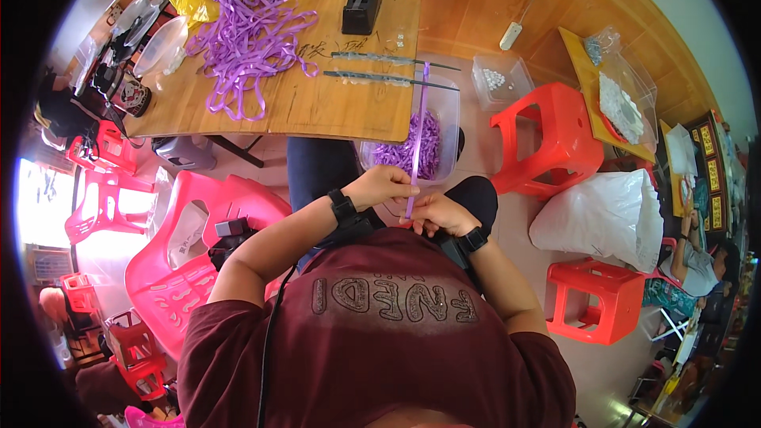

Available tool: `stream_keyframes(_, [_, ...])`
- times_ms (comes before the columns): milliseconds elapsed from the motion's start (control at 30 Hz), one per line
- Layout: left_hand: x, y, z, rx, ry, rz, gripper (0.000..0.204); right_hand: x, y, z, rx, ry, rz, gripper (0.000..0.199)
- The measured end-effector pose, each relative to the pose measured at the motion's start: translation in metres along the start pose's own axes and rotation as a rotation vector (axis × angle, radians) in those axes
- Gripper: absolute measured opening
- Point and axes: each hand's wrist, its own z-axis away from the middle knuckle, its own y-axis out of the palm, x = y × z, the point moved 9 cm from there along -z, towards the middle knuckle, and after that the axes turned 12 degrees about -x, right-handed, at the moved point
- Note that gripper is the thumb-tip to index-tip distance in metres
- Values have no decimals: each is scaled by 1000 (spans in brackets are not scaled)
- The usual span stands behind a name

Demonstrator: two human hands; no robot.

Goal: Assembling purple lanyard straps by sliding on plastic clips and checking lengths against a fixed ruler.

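Observation:
A strip of purple ribbon (418,131) runs down from the far end of two thin rods, which jut past the table's right edge. My left hand (382,187) is closed, thumb and fingers pinching the ribbon near its lower part. Just below and to the right, my right hand (442,215) has its fingertips closed at the ribbon's lower end. The upper rod (380,57) and the lower rod (376,79) are taped flat to the tabletop. Beneath the ribbon, a clear plastic tub (449,123) holds many short purple ribbon pieces (418,154).
On the wooden table (301,103) lie a heap of long purple ribbon (246,47), a yellow bag (190,0) and a black tape dispenser (362,6). Red stools (555,135), a white sack (598,218) and a small clear box (501,89) stand to the right. A pink chair (198,198) is at left.

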Motion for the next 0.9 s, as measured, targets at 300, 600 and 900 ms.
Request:
stream_keyframes(300, [-38, -7, 12, -123, 199, -409, 27, 83, -64, 7, -512, -524, -82, 27])
stream_keyframes(600, [-57, 5, 17, -34, 239, -386, 31, 137, -78, -22, -485, -573, -343, 24])
stream_keyframes(900, [-52, 18, 26, 118, 139, -182, 25, 165, -96, -43, -452, -575, -574, 21])
